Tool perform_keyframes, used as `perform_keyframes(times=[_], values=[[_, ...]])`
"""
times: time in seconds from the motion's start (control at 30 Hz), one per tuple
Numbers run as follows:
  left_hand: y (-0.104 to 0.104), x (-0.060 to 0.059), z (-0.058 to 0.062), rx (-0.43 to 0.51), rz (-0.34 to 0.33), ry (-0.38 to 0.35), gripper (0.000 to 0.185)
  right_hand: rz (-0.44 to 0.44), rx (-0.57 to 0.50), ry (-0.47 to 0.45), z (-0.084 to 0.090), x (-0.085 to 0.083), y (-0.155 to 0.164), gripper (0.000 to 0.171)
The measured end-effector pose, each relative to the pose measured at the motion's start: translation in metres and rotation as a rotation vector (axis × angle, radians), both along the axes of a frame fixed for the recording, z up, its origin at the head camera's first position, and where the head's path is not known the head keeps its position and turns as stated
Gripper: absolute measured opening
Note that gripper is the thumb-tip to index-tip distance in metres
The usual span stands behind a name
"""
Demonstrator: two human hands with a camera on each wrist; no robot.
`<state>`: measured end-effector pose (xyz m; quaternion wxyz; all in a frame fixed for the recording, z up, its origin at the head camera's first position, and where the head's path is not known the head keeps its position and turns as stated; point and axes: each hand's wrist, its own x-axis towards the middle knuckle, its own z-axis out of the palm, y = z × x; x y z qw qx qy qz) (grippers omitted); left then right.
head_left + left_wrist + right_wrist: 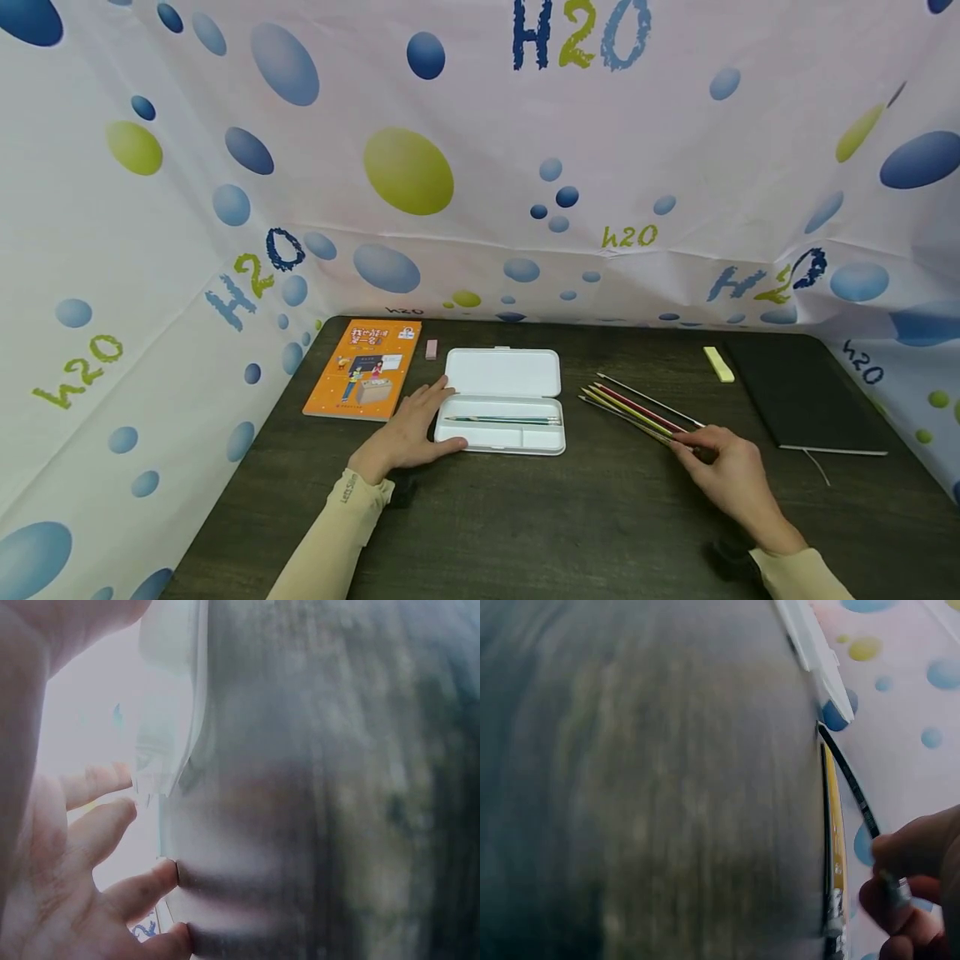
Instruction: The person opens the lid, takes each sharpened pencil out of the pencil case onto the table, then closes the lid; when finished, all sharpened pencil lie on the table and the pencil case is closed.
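Nearest the front edge of the dark wooden surface (525, 517), two hands are working. The right hand (726, 473) is reaching toward the right side, its fingers curling around the near ends of a bundle of coloured pencils (637, 408) that is fanning out toward the middle; the right wrist view, though blurred, is showing fingertips (900, 900) pinching a metal-tipped pencil end, so the hand is closing on them. The left hand (411, 433) is lying flat with fingers spread and relaxed, touching the left end of the open white pencil case (501, 417) and steadying it.

Judging from how things are lying, the work is looking only just begun: one teal pencil (502, 419) is already resting in the long compartment of the case's tray, while the other pencils are still waiting outside it on the surface, just right of the case. The lid (504, 372) is folding back flat toward the far edge (nothing is lying on it), and the smaller front compartments are appearing bare.

Further back, an orange book (365, 368) is sitting near the far left corner, a small pink eraser (431, 349) beside it. Toward the far right, a yellow eraser (718, 364) is lying next to a black notebook (802, 396)
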<state>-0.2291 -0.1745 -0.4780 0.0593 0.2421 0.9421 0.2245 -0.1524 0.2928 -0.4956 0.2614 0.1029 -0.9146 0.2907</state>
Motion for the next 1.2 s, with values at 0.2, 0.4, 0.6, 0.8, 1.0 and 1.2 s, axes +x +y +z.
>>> perform_keyframes(times=[0.2,0.4,0.6,0.8,1.0,1.2], values=[[0.000,0.000,-0.001,-0.012,0.008,-0.013,0.092,0.036,0.181,-0.025,0.005,0.001,-0.007,0.010],[0.000,0.000,-0.002,-0.018,0.006,-0.008,0.092,0.050,0.237,-0.171,0.007,0.000,-0.007,0.005],[0.000,0.000,-0.002,-0.018,0.005,-0.003,0.093,0.051,0.234,-0.159,0.006,-0.002,-0.008,0.006],[-0.001,-0.001,-0.003,-0.014,0.002,0.003,0.094,0.059,0.231,-0.122,0.006,-0.003,-0.009,0.009],[0.000,-0.001,-0.002,-0.019,0.010,0.001,0.093,0.061,0.199,-0.065,0.008,-0.005,-0.011,0.012],[0.000,-0.002,-0.002,-0.028,0.010,-0.003,0.093,0.088,0.164,-0.034,0.010,-0.011,-0.018,0.011]])
